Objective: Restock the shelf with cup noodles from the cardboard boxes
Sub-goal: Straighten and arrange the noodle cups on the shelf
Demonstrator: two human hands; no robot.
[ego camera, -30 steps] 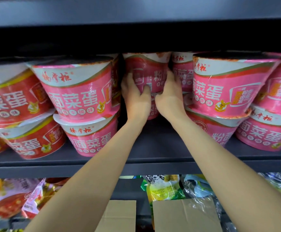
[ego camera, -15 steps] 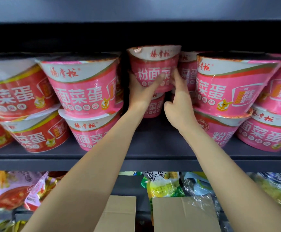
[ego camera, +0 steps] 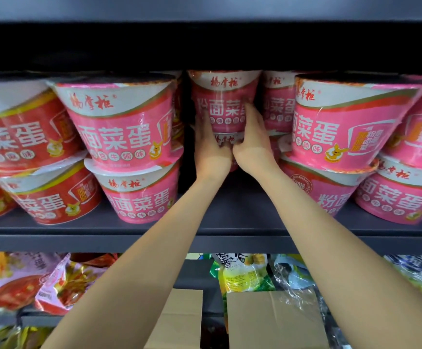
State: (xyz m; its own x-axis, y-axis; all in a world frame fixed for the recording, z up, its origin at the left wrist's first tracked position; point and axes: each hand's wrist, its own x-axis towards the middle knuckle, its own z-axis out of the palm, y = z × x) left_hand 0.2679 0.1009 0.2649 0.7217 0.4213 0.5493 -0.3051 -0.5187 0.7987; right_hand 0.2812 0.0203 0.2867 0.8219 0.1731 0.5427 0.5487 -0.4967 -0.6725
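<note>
Two hands: I am reaching both into the gap at the middle of the shelf (ego camera: 230, 226), toward twelve o'clock.
Left hand (ego camera: 211, 149): I am wrapping its fingers up the left wall of the upper pink cup (ego camera: 223, 102), palm cupping the base.
Right hand (ego camera: 251, 142): I am pressing it to the right wall of the same cup, fingers curling up over the printed side, so I am gripping it between both palms.
Cup's place: it is sitting upright, deep in the gap, on top of a lower pink cup (ego camera: 226, 141).
Shelf contents: it is carrying stacks two cups high; a pink stack (ego camera: 124, 129) at ten o'clock, red cups (ego camera: 21, 137) at nine o'clock, a pink stack (ego camera: 343, 127) at two o'clock.
Cardboard boxes (ego camera: 273, 321): they are showing at six o'clock between my forearms, brown flaps only.
Lower shelf: snack bags (ego camera: 245, 273) are lying there, yellow-green at six o'clock, red and purple at eight o'clock.
Hidden: my hands are covering most of the lower pink cup; my fingertips are blurring into the print.
Cut off: frame edges are clipping the outermost cups; what the boxes are holding I cannot tell.
</note>
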